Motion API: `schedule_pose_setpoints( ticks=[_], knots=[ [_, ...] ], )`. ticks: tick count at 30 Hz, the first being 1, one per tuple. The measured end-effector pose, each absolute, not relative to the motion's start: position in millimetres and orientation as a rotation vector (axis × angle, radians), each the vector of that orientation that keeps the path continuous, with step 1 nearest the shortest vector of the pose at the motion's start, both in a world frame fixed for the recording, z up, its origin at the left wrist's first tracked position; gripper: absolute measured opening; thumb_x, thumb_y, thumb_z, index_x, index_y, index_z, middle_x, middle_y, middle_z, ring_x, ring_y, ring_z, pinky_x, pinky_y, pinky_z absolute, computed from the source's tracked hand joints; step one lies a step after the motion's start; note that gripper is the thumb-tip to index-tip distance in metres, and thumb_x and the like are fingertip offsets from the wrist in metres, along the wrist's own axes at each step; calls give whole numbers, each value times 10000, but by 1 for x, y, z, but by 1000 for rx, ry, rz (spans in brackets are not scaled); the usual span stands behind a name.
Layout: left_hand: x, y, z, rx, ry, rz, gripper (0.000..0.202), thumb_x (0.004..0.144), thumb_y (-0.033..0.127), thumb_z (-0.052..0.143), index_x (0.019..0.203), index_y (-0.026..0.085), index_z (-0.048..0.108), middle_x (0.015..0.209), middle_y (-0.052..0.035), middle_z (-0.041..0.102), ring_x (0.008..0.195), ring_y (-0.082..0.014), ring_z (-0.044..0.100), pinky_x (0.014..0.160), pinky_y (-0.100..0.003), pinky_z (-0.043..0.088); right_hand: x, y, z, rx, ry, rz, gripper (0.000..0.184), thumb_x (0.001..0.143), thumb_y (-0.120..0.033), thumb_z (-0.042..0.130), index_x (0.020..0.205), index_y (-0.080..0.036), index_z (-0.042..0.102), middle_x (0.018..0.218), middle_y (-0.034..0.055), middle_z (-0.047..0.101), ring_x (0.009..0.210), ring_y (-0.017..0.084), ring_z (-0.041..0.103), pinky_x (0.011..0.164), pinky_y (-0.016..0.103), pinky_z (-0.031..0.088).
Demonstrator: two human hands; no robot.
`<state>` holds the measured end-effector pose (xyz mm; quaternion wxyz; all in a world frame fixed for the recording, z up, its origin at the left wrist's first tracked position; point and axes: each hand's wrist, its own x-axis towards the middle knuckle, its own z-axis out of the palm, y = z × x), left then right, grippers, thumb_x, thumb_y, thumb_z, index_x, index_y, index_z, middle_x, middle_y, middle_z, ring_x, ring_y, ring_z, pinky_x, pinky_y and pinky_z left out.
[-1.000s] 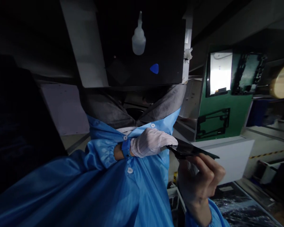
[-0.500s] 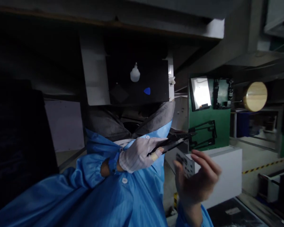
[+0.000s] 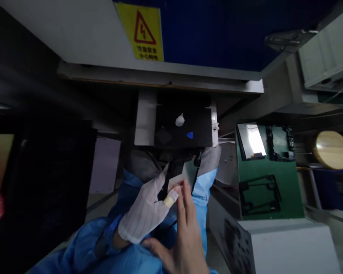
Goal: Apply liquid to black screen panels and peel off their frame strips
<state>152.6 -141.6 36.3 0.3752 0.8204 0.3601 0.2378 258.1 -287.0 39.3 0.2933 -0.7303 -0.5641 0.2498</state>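
Observation:
My left hand (image 3: 144,213), in a striped white glove with a yellowish wrap on the thumb, grips a black-framed panel (image 3: 191,171) by its left edge. The panel's glossy grey face is turned up over my lap. My bare right hand (image 3: 187,236) lies over the near end of it, fingers stretched out and thumb apart. Its fingertips are at the glossy face beside my left thumb; I cannot tell how firmly they touch. Beyond the panel, a small white squeeze bottle (image 3: 180,120) and a blue triangular pick (image 3: 190,135) rest on a black surface (image 3: 171,110).
On the right, a green mat (image 3: 288,194) bears a glossy panel (image 3: 251,140) and black frames (image 3: 260,194). A white box (image 3: 294,243) stands nearer. A round wooden stool top (image 3: 333,150) is farther right. A bench edge (image 3: 160,80) and a yellow warning label (image 3: 143,32) are ahead.
The panel has turned from nearly edge-on to face up. My right hand has moved left from apart to over the panel. The view has tilted up, showing the bench and label.

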Motion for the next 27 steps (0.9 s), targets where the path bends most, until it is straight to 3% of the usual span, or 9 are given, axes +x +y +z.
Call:
schedule_pose_setpoints(
  ticks=[4, 7, 11, 13, 15, 17, 20, 23, 27],
  knots=[
    [135, -144, 41, 2095, 1123, 513, 918, 1175, 347, 577, 1936, 392, 65, 1616, -88, 743, 1470, -284, 763, 1126, -408, 749, 253, -282, 32, -1815, -1629, 818, 1370, 955, -280, 852, 1920, -239, -121, 1998, 198, 132, 1815, 482, 306, 1233, 582, 668],
    [122, -145, 49, 2161, 1209, 460, 1015, 1139, 477, 591, 1921, 462, -55, 1683, -84, 692, 1441, -347, 774, 997, -469, 795, 257, -272, 34, -1650, -1711, 959, 1401, 892, -162, 752, 1885, -230, -233, 2001, 179, 63, 1833, 457, 237, 1258, 572, 652],
    [98, -145, 58, 2291, 1359, 474, 1189, 1058, 694, 654, 1928, 379, -93, 1691, -200, 664, 1252, -445, 849, 754, -496, 803, 274, -260, 29, -1399, -1791, 1134, 1194, 976, -93, 583, 1918, -287, -124, 1979, 99, 238, 1794, 318, 388, 1336, 494, 584],
    [84, -142, 60, 2364, 1397, 408, 1173, 1062, 700, 697, 1938, 323, 15, 1616, -235, 712, 1140, -417, 883, 712, -425, 782, 282, -258, 12, -1320, -1779, 1121, 1053, 1059, -122, 543, 1936, -315, -9, 1928, 86, 390, 1722, 279, 526, 1298, 447, 613],
    [72, -137, 59, 2381, 1412, 294, 1029, 1064, 688, 745, 1885, 275, 280, 1471, -202, 794, 981, -351, 900, 674, -362, 748, 288, -257, -11, -1301, -1735, 1084, 908, 1128, -181, 548, 1934, -342, 162, 1835, 92, 555, 1611, 269, 665, 1224, 410, 663],
    [63, -129, 58, 2340, 1473, 270, 770, 1086, 673, 739, 1688, 226, 565, 1309, -142, 840, 857, -291, 877, 651, -347, 717, 293, -255, -32, -1297, -1672, 1067, 744, 1153, -243, 580, 1870, -350, 413, 1692, 95, 716, 1457, 274, 789, 1123, 387, 710],
    [54, -108, 55, 2310, 1600, 556, 462, 1178, 583, 614, 1436, 218, 731, 1280, -113, 819, 1036, -276, 860, 855, -389, 723, 302, -243, -51, -1252, -1515, 1155, 486, 1107, -323, 627, 1567, -331, 785, 1321, 74, 900, 1136, 291, 884, 916, 375, 742],
    [42, -78, 56, 2190, 1373, 729, 367, 1219, 496, 566, 1347, 225, 779, 1292, -80, 814, 1206, -224, 809, 1087, -351, 644, 307, -226, -56, -1206, -1327, 1420, 301, 970, -346, 656, 1114, -285, 914, 861, 21, 825, 803, 266, 781, 718, 338, 663],
    [25, -39, 68, 1743, 886, 163, 548, 1210, 632, 513, 1155, 169, 801, 1074, -49, 808, 962, -170, 747, 930, -254, 561, 302, -213, -70, -1125, -1097, 1698, 188, 767, -400, 720, 665, -244, 698, 624, -20, 551, 616, 192, 527, 635, 305, 510]
  ],
)
